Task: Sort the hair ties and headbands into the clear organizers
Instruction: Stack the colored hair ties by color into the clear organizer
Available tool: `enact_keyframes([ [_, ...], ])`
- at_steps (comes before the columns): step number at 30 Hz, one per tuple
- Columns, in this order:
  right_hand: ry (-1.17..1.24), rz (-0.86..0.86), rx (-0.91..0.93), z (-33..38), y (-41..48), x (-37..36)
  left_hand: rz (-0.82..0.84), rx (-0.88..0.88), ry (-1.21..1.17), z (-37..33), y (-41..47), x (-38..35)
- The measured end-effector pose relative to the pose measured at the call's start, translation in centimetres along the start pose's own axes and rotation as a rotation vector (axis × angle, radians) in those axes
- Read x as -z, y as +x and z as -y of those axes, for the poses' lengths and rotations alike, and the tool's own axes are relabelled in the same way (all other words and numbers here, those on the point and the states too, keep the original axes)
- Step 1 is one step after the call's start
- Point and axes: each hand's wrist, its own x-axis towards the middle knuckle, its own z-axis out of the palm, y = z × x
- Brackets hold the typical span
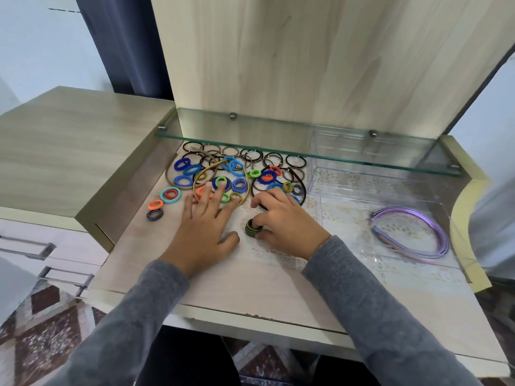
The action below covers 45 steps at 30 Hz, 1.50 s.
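A: While your right hand pinches that stack of green-and-black ties btw thumb and curled fingers, keep the squeeze light. They look springy, and I'd guess they'll pop apart if pressed hard.

B: Agreed. Head cam only: the stack sits low over the desk, btw your two hands. Your left hand lies flat, fingers straight and spread, holding nothing. Its tips are on loose green ties at the near edge of the pile, 12 o'clock from you.

A: Use those tips to slide matching greens toward the stack, one at a time. Don't rake, or other colours come too.

B: Then where? The big clear organizer sits at 3 o'clock w/ purple headbands inside. Probably not for ties.

A: Right. The compartmented organizer at 1 o'clock, under the glass shelf, looks likelier. Come in low w/ the stack so you clear the shelf edge.
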Motion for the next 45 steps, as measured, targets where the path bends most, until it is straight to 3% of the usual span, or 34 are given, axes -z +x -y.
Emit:
enact_keyframes([
  [5, 0.031, -0.024, -0.007, -0.7, -0.1, 0.6, -0.091, -0.103, -0.088, -2.2, 0.2, 0.7],
  [9, 0.023, -0.098, 0.008, -1.4, -0.4, 1.9, 0.064, -0.046, -0.348, -4.0, 0.7, 1.7],
  [20, -0.021, -0.133, -0.063, -5.4, -3.4, 5.8, 0.058, -0.093, -0.618, -9.4, 3.1, 3.5],
  [35, -0.025, -0.09, -0.155, -8.6, -7.7, 6.6, 0.175, -0.21, -0.603, -13.5, 4.5, 2.2],
  [45, 0.03, 0.035, -0.197, -8.5, -7.8, 5.7, 0.004, -0.366, -0.455, -11.7, 4.0, -0.4],
])
